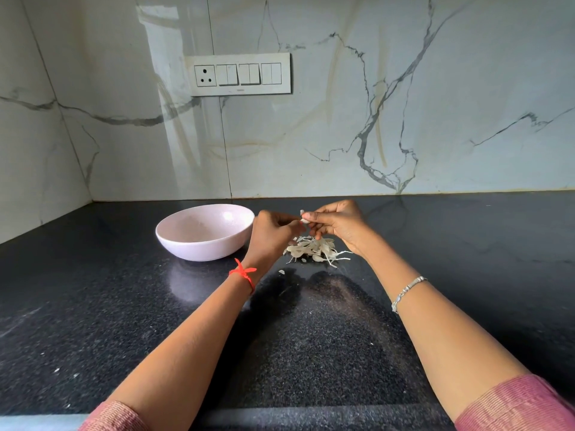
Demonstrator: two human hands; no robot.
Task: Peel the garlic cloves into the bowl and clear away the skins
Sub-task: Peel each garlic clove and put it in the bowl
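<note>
I see the garlic clove (305, 219) pinched between my left hand (273, 232) and right hand (339, 226), held above the skins (314, 251) to the right of the bowl (193, 251). Fingertips hide most of it, so I cannot tell its long axis. Both forearms converge over the counter (124, 306).

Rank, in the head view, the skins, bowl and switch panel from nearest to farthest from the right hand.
1. Skins: piled just beneath the right hand.
2. Bowl: off to its left.
3. Switch panel: high up, farthest back.
</note>
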